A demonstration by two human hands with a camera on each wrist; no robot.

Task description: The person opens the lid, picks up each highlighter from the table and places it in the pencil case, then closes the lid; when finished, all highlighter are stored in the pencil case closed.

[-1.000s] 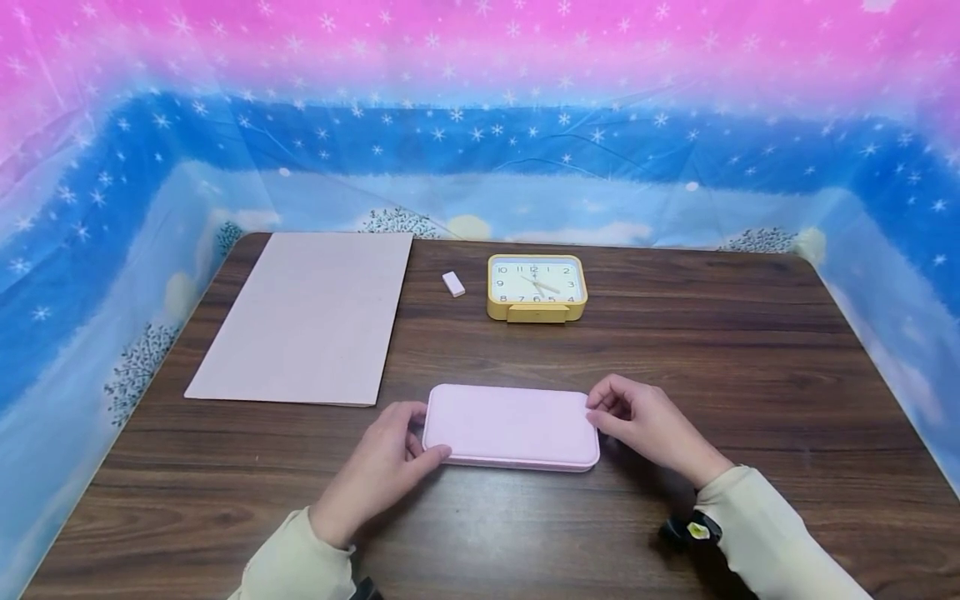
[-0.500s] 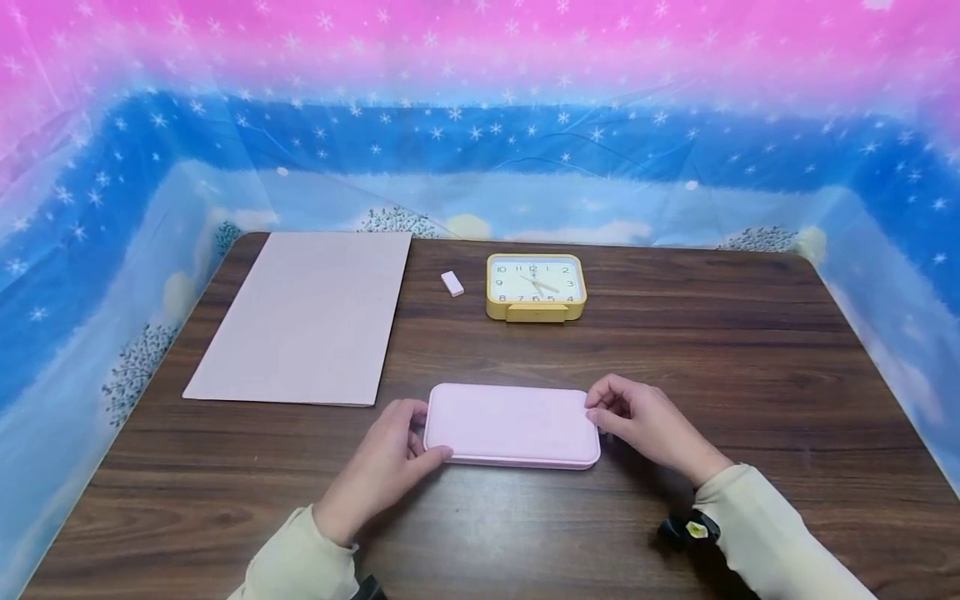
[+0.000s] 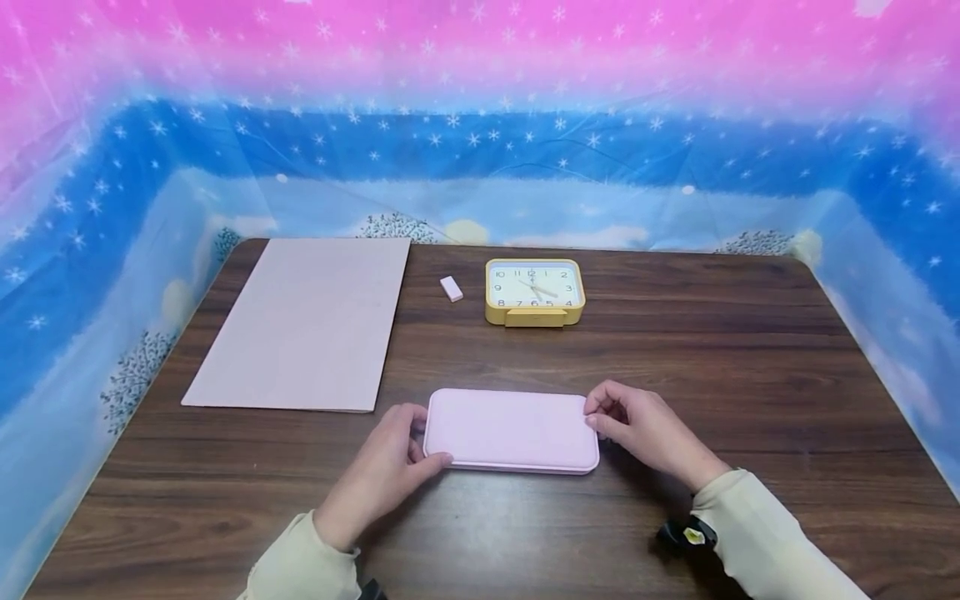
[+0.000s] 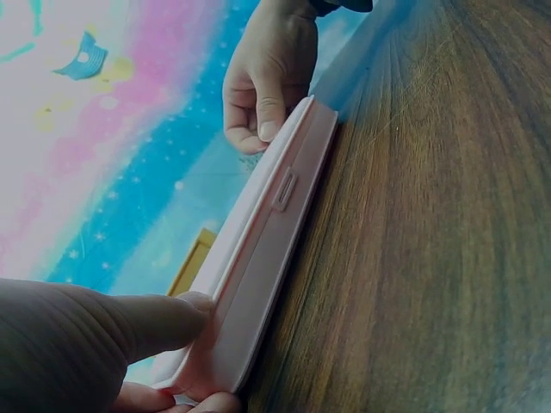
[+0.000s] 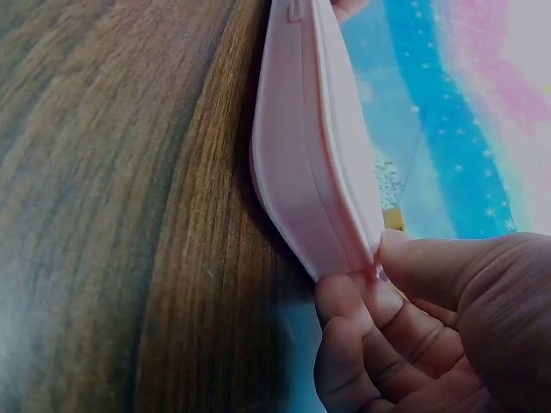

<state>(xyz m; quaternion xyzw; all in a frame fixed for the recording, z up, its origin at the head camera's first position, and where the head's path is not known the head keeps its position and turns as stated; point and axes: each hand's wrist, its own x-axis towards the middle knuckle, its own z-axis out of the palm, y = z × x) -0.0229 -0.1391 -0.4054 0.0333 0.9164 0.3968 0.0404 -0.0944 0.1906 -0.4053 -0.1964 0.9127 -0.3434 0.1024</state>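
A flat, pale pink pencil case [image 3: 512, 430] with rounded corners lies lengthwise near the middle of the brown table. My left hand [image 3: 384, 467] holds its left end, thumb on the front corner and fingers curled at the side. At the other end, my right hand [image 3: 647, 429] pinches the upper right edge between thumb and fingers. A seam and a small raised loop [image 4: 285, 189] show on the case's front side in the left wrist view. From the right wrist, the thumb presses the lid's rim while curled fingers touch the case's end [image 5: 331, 249].
Behind the case stands a yellow clock [image 3: 534, 293], tilted back, with a small pale eraser-like block [image 3: 452, 288] to its left. A large pale board [image 3: 303, 325] lies on the left side of the table [image 3: 712, 333]. Patterned cloth [image 3: 480, 150] surrounds the table's back and sides.
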